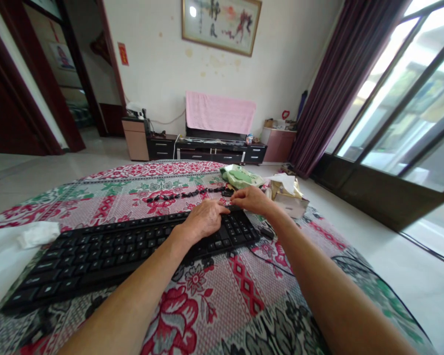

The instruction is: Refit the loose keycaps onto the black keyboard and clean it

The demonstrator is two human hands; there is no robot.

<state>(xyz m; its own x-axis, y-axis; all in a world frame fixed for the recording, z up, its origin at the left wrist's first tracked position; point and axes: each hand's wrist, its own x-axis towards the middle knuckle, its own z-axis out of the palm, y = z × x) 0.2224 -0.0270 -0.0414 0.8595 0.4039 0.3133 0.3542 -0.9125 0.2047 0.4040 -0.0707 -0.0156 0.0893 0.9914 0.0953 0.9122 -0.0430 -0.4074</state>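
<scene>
A black computer keyboard lies across the patterned tablecloth. On its right part, near the back edge, rests my left hand, its fingers bent and pressed against the keyboard, with the fingertips pointing right. My right hand is closed in a pinch just above the keyboard's back right corner, close to the left fingertips. Whatever sits between its fingers is too small to make out. Behind the keyboard, several loose black keycaps form a row running toward my right hand.
A green soft packet and a tissue box stand beyond my right hand. White crumpled tissue lies at the left. A black cable trails along the right side of the tablecloth. Across the room is a low cabinet.
</scene>
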